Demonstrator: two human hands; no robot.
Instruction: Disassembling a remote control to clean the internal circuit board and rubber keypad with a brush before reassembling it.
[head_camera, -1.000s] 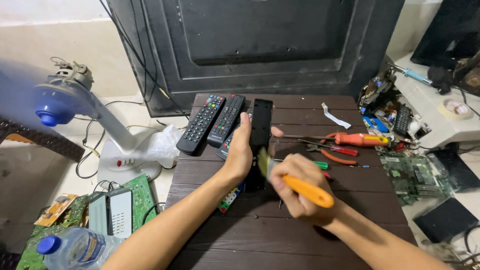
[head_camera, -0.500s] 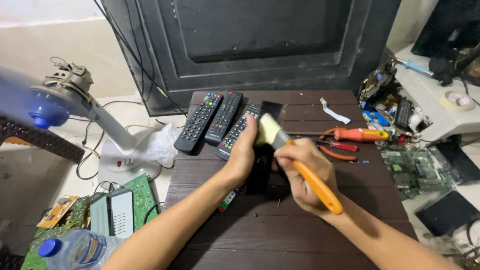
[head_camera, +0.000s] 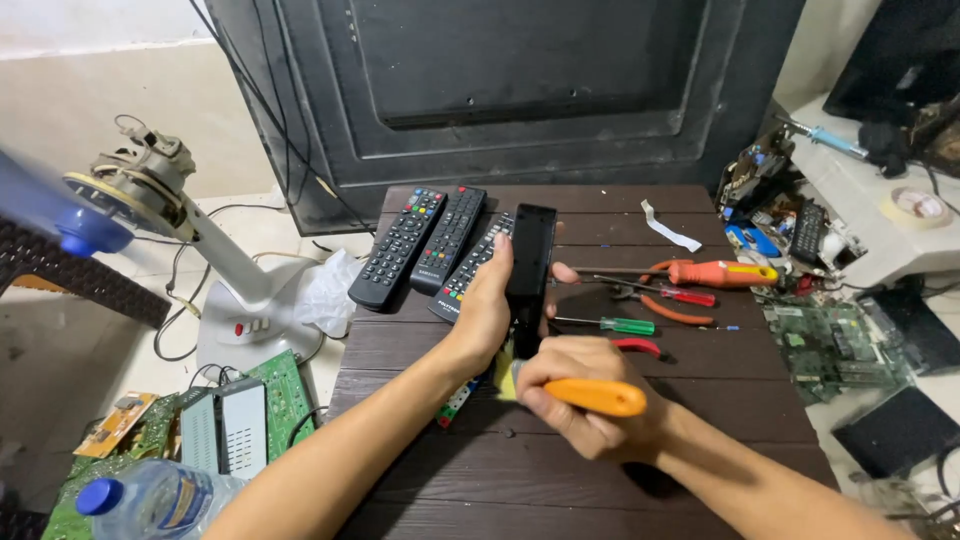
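Left hand: our left hand (head_camera: 490, 305) is wrapped shut around a black remote casing (head_camera: 529, 262), thumb on its near edge and fingertips showing past its far edge; the grip sits on the lower half, so the upper half stands clear above the hand, tilted up over the dark wooden table (head_camera: 560, 470).
Right hand: our right hand (head_camera: 580, 395) is closed tight on the orange handle of a brush (head_camera: 585, 392); the handle juts out to the right of the fist and the pale bristles poke out on the left, just below the casing's bottom end and touching it or nearly so; we cannot tell which.
Behind the hands: three remotes (head_camera: 440, 245) lie side by side at the table's far edge, just beyond the left hand.
To the right: an orange-handled tool (head_camera: 722, 273), a red-handled screwdriver (head_camera: 660, 294) and a green-handled screwdriver (head_camera: 608, 324) lie near the casing.
On the floor: a white fan stand (head_camera: 240, 290) and green circuit boards (head_camera: 285, 385) sit left of the table.
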